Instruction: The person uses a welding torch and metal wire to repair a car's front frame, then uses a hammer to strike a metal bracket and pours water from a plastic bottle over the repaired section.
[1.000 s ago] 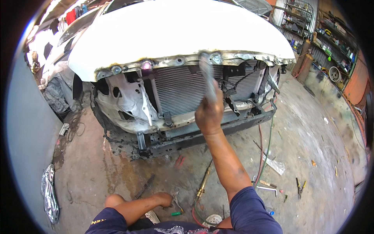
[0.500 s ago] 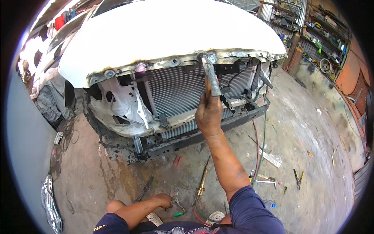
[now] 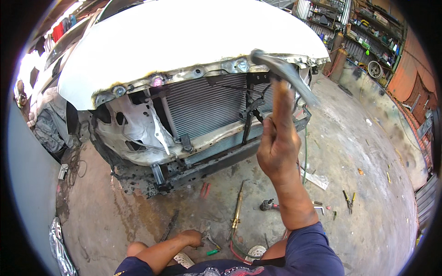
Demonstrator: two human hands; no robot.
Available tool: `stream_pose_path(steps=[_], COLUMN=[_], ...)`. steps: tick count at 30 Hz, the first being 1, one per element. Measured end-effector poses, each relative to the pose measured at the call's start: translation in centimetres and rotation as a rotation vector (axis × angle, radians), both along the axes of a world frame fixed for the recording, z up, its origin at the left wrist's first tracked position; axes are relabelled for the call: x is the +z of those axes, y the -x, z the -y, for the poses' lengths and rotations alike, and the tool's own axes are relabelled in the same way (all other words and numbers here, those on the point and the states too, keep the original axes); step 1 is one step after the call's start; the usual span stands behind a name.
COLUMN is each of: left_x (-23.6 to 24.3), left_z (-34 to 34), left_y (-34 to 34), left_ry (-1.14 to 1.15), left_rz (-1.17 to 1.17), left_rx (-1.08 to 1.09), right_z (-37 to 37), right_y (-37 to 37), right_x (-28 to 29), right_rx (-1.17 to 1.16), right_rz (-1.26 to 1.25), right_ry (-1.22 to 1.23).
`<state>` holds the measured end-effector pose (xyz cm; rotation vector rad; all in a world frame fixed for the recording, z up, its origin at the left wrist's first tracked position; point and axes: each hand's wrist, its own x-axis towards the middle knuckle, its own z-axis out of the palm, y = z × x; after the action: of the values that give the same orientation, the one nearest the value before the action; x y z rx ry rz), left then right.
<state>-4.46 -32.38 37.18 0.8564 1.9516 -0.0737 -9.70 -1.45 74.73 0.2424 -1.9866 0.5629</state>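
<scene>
My right hand (image 3: 281, 156) is raised in front of the car, its fingers wrapped round the wooden handle of a hammer (image 3: 289, 72). The hammer's metal head is blurred and tilted, in line with the right part of the scorched, dented front edge (image 3: 198, 71) under the white hood (image 3: 193, 37). Whether it touches that edge, I cannot tell. Down by my knee, my left hand (image 3: 191, 238) is curled closed beside a plier-like metal tool (image 3: 211, 237) with a green end near it. What that hand grips, if anything, is hidden.
Behind the stripped front is a radiator (image 3: 207, 106), above a dark lower crossbar (image 3: 216, 168). On the concrete floor lie a brass torch (image 3: 237, 209) with hoses, a dark power tool (image 3: 268, 204), red-handled pliers (image 3: 206, 189) and yellow-handled pliers (image 3: 350, 202). Shelves (image 3: 373, 32) stand far right.
My right hand has swung right and back with the hammer, off the middle of the front edge. The view has shifted slightly, uncovering the power tool. My left hand stays nearly in place.
</scene>
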Motion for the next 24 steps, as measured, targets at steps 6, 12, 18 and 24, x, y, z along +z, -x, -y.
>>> stream_pose_path(steps=[6,12,18,24], left_x=[0.2,-0.7,-2.6,0.3], left_z=[-0.2,0.1,0.8,-0.4], left_y=[0.1,0.6,0.2,-0.2], left_ry=[0.012,-0.009,0.044,-0.003], left_rz=[0.016,-0.002,-0.030,-0.019], left_rx=[0.026,0.022,-0.044,0.009], right_z=[-1.2,-2.3,-1.6,1.2], right_y=[-0.2,-1.0,-1.1,0.4], right_x=[3.0,4.7,5.3,-0.8], right_rx=[-0.032,-0.095,-0.163,0.152], right_rz=[0.062,0.193,0.437,-0.160], right_ry=[-0.077,-0.017,0.072,0.148])
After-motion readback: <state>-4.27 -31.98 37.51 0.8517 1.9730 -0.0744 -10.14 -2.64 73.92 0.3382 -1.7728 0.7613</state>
